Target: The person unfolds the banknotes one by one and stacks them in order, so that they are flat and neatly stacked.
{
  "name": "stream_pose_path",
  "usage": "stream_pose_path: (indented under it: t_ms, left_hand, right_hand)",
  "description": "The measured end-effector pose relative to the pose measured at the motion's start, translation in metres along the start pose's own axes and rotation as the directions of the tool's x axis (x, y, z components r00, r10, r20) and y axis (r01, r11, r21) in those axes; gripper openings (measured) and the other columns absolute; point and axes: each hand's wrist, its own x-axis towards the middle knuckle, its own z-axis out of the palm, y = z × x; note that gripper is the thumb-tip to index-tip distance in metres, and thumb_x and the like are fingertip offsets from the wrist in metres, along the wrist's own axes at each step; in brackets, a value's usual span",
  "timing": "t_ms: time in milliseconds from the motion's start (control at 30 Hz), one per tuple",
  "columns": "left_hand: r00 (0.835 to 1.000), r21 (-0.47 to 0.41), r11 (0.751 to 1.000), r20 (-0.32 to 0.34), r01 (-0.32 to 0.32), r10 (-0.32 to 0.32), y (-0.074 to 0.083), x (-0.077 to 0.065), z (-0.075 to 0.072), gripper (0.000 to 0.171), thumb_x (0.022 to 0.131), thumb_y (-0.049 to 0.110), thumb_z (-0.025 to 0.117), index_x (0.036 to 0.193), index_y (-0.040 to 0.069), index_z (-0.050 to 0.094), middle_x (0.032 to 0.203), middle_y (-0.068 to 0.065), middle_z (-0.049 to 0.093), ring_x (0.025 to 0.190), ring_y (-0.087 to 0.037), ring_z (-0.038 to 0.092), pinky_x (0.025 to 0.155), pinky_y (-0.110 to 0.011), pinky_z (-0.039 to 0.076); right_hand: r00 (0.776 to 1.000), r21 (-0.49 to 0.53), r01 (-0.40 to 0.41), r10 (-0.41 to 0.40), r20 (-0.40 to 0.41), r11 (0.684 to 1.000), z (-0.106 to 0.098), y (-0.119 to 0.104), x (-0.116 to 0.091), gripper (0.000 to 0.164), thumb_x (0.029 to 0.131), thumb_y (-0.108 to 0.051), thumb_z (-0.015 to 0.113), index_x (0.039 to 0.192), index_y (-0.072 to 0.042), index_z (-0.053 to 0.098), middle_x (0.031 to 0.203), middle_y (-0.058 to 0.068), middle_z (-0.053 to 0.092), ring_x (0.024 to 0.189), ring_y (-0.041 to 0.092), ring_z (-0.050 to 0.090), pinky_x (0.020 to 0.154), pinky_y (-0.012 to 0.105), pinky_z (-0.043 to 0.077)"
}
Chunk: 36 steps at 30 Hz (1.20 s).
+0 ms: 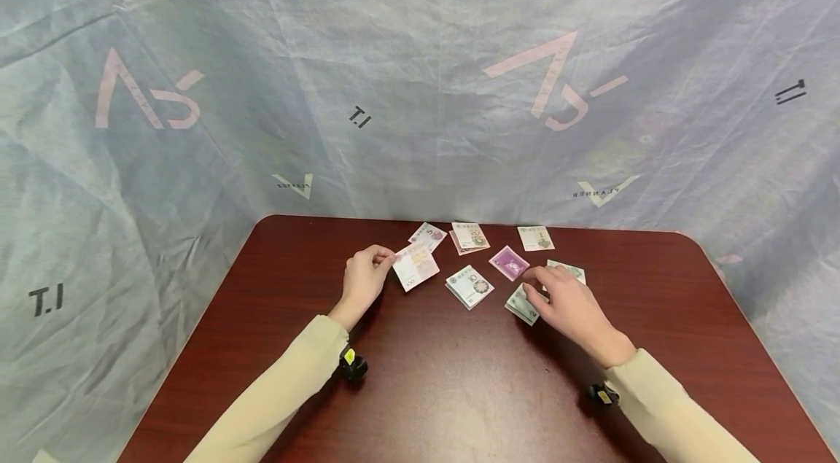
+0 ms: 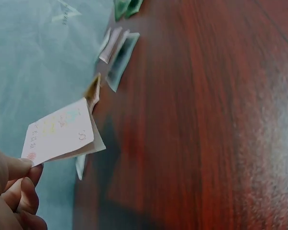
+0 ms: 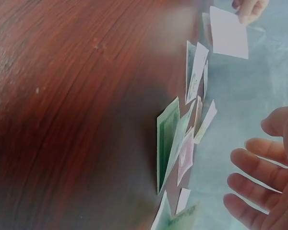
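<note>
In the head view my left hand (image 1: 364,279) pinches a folded pale pink banknote (image 1: 415,267) at its edge, thumb against fingers. The left wrist view shows the note's two halves spread slightly apart, raised off the table. My right hand (image 1: 572,302) hovers over a folded green banknote (image 1: 520,306), fingers loosely bent and holding nothing. Part of that note is hidden by the hand in the head view. Another greenish note (image 1: 569,271) lies just beyond the hand. To the left of the right fingertips is a purple note (image 1: 508,263).
Between the hands lies a folded blue-grey note (image 1: 469,288) marked 10. Farther back are a pale purple note (image 1: 428,235), a folded pinkish-yellow pair (image 1: 469,237) and a small yellowish note (image 1: 536,238). A grey printed cloth (image 1: 420,84) hangs behind the dark red table (image 1: 446,390).
</note>
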Motion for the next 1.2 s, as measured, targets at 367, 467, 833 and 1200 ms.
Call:
stream_pose_path:
  t_ms: [367,467,833,1200]
  left_hand:
    - [0.988,-0.137,0.984,0.087,-0.114,0.127,0.030,-0.016,-0.011,0.006,0.096,0.018,0.077,0.093,0.014,0.075,0.082,0.000,0.078,0.074,-0.012,0.066,0.065,-0.025,0.047]
    - [0.978,-0.157,0.976,0.119,-0.152,0.172,0.038,-0.021,-0.010,0.005,0.096,0.018,0.077,0.093,0.014,0.075,0.082,0.001,0.076,0.074,-0.016,0.064,0.064,-0.025,0.045]
    - [0.958,-0.163,0.962,0.148,-0.221,0.245,0.055,-0.026,-0.005,0.005,0.094,0.020,0.079,0.092,0.016,0.077,0.078,0.006,0.071,0.069,-0.015,0.058,0.061,-0.023,0.042]
    - [0.957,-0.143,0.969,0.179,-0.204,0.228,0.057,-0.026,0.003,0.005,0.094,0.018,0.079,0.091,0.014,0.076,0.084,-0.002,0.078,0.062,-0.006,0.063,0.060,-0.024,0.050]
  right_hand:
    - [0.999,0.086,-0.018,0.014,0.042,0.996,-0.005,-0.003,0.004,0.011,0.097,-0.015,0.070,0.105,-0.009,0.073,0.097,0.000,0.074,0.091,0.023,0.068,0.078,0.044,0.055]
    - [0.999,0.109,-0.004,0.001,0.035,0.994,-0.006,-0.005,0.006,0.009,0.096,-0.013,0.071,0.104,-0.009,0.073,0.097,0.000,0.074,0.090,0.022,0.068,0.079,0.044,0.055]
    - [0.997,0.138,-0.027,0.018,0.070,0.990,-0.008,-0.007,0.006,0.011,0.098,-0.012,0.069,0.107,-0.007,0.073,0.100,0.001,0.074,0.091,0.024,0.070,0.079,0.045,0.057]
    - [0.996,0.131,-0.030,0.018,0.091,0.991,-0.009,-0.007,0.005,0.014,0.099,-0.014,0.068,0.109,-0.006,0.073,0.102,0.002,0.075,0.091,0.022,0.069,0.079,0.045,0.056]
